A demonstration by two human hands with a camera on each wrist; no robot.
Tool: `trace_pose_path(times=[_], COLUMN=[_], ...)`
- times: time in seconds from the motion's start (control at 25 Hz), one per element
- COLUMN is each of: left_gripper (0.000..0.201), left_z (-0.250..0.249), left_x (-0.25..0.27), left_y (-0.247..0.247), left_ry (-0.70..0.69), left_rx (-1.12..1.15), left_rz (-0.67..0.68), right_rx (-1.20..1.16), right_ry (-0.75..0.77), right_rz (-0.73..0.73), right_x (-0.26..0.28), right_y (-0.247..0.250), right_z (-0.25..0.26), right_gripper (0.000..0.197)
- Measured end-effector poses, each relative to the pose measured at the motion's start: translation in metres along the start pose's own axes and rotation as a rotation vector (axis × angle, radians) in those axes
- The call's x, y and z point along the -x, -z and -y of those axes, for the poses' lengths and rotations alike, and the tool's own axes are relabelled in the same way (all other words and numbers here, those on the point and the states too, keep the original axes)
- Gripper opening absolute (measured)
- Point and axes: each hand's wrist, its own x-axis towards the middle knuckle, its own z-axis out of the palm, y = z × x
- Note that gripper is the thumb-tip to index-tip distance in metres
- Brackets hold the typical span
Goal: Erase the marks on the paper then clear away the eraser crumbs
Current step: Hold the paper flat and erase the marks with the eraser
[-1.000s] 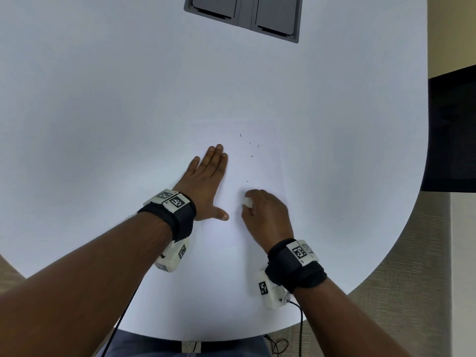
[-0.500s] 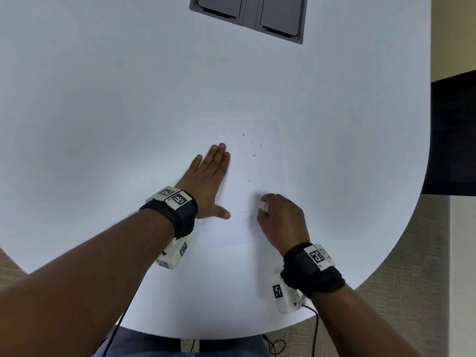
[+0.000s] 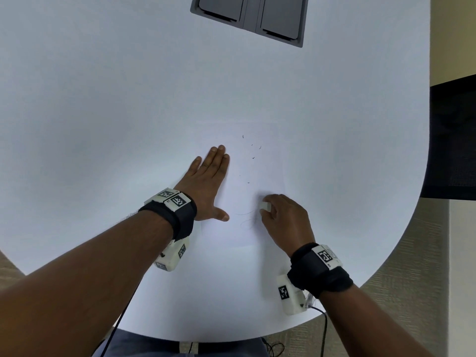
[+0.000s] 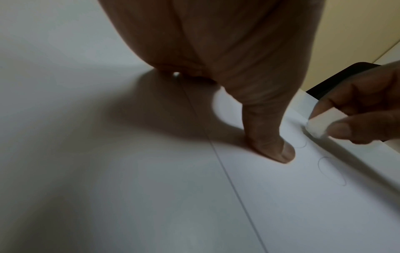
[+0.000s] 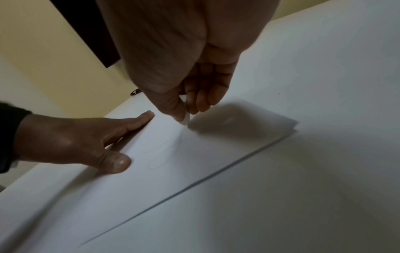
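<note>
A white sheet of paper (image 3: 244, 233) lies on the white table, with faint pencil loops (image 3: 244, 217) near its lower middle. Small dark eraser crumbs (image 3: 253, 152) are scattered higher up on the sheet. My left hand (image 3: 208, 181) lies flat with straight fingers on the paper's left edge, thumb (image 4: 270, 145) pressed beside the loops (image 4: 331, 171). My right hand (image 3: 283, 220) pinches a small white eraser (image 3: 265, 206) between thumb and fingers, its tip on the paper just right of the marks. The eraser (image 4: 318, 126) also shows in the left wrist view, and the eraser (image 5: 185, 118) in the right wrist view.
The white table (image 3: 103, 99) has a rounded near edge. A grey recessed socket box (image 3: 248, 18) sits in it at the far middle. A dark panel (image 3: 453, 137) stands beyond the table's right edge. Carpet shows below.
My right hand with the eraser has shifted to the right across the paper, uncovering the faint pencil loops. The left hand has stayed flat in place.
</note>
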Motion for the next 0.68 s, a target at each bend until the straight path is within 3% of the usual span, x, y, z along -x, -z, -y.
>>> trace_pose_path(times=[0.2, 0.48, 0.68], left_gripper=[0.141, 0.144, 0.14], left_z=[-0.001, -0.002, -0.012], left_x=[-0.001, -0.001, 0.004], left_y=[0.001, 0.003, 0.003], left_ry=[0.005, 0.014, 0.04], left_rx=[-0.02, -0.027, -0.029], left_rz=[0.012, 0.015, -0.034], right_rx=[0.047, -0.012, -0.157], right_ry=[0.149, -0.023, 0.062], right_rz=[0.003, -0.046, 0.033], right_x=[-0.019, -0.043, -0.029], right_y=[-0.002, 0.019, 0.013], right_z=[0.007, -0.012, -0.005], right_gripper=[0.025, 0.013, 0.014])
